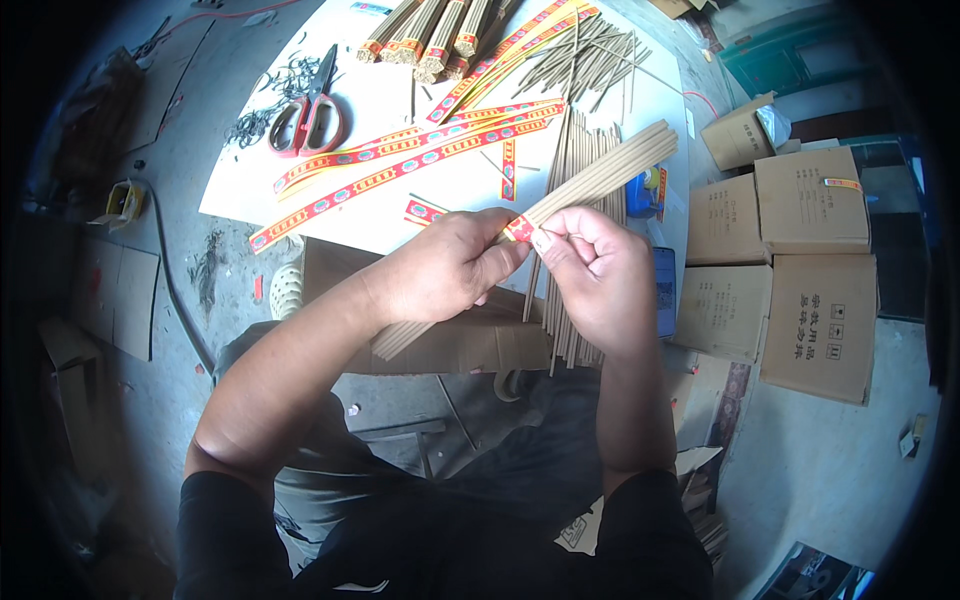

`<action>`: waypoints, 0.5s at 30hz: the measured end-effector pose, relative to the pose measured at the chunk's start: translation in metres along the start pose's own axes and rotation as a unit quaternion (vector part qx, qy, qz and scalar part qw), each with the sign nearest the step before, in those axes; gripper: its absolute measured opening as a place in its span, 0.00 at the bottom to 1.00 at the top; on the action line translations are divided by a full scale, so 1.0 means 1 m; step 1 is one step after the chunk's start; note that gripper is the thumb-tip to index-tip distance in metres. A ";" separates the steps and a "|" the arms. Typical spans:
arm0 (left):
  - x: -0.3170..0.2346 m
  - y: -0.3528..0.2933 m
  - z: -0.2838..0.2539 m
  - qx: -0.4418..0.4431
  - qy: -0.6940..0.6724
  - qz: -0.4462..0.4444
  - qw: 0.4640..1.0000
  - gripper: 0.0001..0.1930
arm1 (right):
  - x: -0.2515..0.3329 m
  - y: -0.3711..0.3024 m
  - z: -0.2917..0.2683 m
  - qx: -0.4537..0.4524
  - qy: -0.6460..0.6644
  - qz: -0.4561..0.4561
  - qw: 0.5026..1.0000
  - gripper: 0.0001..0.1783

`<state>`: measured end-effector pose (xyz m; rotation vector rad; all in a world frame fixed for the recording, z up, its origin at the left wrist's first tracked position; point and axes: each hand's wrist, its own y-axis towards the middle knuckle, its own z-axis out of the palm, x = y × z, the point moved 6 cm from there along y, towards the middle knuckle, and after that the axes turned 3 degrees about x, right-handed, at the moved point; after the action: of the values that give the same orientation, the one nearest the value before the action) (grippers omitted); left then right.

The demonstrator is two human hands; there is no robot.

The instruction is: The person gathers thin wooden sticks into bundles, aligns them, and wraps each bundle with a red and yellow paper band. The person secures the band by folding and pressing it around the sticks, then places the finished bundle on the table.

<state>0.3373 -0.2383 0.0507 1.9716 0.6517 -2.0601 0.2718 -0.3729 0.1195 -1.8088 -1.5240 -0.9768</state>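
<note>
My left hand (450, 265) is closed around a bundle of thin tan incense sticks (615, 168), which slants up to the right over the table's near edge. A red and yellow paper band (519, 229) lies across the bundle between my hands. My right hand (600, 280) pinches at this band with thumb and forefinger, its other fingers curled in. Whether the band goes fully round the sticks is hidden by my fingers. Loose incense sticks (572, 335) lie beneath and beside my right hand, jutting past the table edge.
On the white table (235, 185) lie long printed paper strips (400, 170), red-handled scissors (308, 120), black rubber bands (262, 110), banded bundles (430, 45) and scattered sticks (590, 65). A blue round object (645, 195) and a phone (664, 290) are at the right. Cardboard boxes (815, 300) stand beyond.
</note>
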 end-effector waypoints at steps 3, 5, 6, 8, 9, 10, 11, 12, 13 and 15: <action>0.000 -0.001 -0.001 -0.003 0.006 0.000 1.000 0.16 | 0.000 -0.001 -0.001 0.005 0.012 -0.016 1.000 0.02; -0.001 -0.001 -0.001 0.003 0.002 -0.001 1.000 0.15 | 0.001 -0.001 -0.004 0.026 0.013 -0.020 0.999 0.02; -0.001 -0.001 0.000 0.006 -0.001 -0.002 1.000 0.15 | 0.002 -0.001 -0.004 0.037 0.014 -0.021 0.999 0.03; 0.000 -0.001 -0.001 0.007 0.002 -0.005 1.000 0.15 | 0.004 -0.001 -0.003 0.061 0.042 -0.013 0.997 0.03; 0.001 -0.001 -0.001 0.008 0.003 -0.006 1.000 0.15 | 0.004 -0.002 -0.003 0.072 0.057 -0.009 0.996 0.03; 0.000 -0.001 0.000 0.006 0.004 -0.005 1.000 0.15 | 0.002 -0.002 -0.001 0.082 0.091 0.002 0.993 0.04; -0.001 -0.001 0.000 0.005 0.004 -0.003 1.000 0.15 | 0.000 -0.002 0.000 0.091 0.124 0.014 0.988 0.04; -0.002 -0.001 0.000 0.003 0.005 -0.002 1.000 0.15 | -0.001 -0.003 0.002 0.100 0.157 0.025 0.982 0.04; -0.001 -0.001 0.000 0.003 0.009 0.000 1.000 0.15 | -0.001 -0.003 0.002 0.099 0.150 0.024 0.983 0.04; 0.000 -0.001 0.000 0.002 0.018 0.003 1.000 0.15 | -0.001 -0.002 0.002 0.098 0.135 0.022 0.986 0.04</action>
<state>0.3370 -0.2372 0.0510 2.0157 0.6496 -2.0281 0.2697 -0.3718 0.1175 -1.5013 -1.3562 -0.9702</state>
